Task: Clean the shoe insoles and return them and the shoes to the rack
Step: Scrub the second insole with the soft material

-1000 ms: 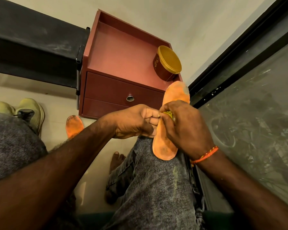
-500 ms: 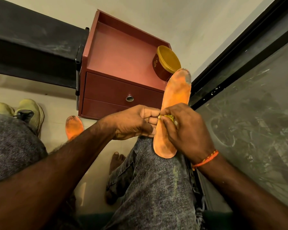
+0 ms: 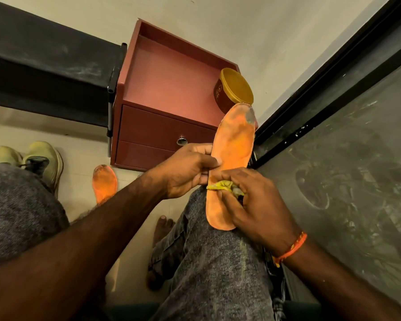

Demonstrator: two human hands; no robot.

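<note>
Your left hand [image 3: 188, 169] has a pinching grip on the orange insole [image 3: 233, 156], thumb laid across its upper face at the left edge and the other fingers curled behind it. Your right hand [image 3: 257, 205] is closed round a bunched yellow cloth [image 3: 220, 185] and presses it against the insole's narrow middle. The insole rests over your right knee, its long axis running up and away from you, leaning slightly right: the rounded heel end lies nearest you against the grey jeans [image 3: 218, 262], and the broad toe end points toward the wall, overlapping the lower edge of the round tin [image 3: 234, 91]. A dark grey smudge marks the toe tip.

The tin stands on the red-brown cabinet [image 3: 167, 84], its gold lid tilted toward you; a gold emblem on its dark side is too small for you to read. A second orange insole [image 3: 104, 181] lies flat on the floor by the cabinet's foot, toe end toward the cabinet. A pair of pale green shoes [image 3: 44, 158] sits on the floor at far left, beneath the black rack [image 3: 44, 66].
</note>
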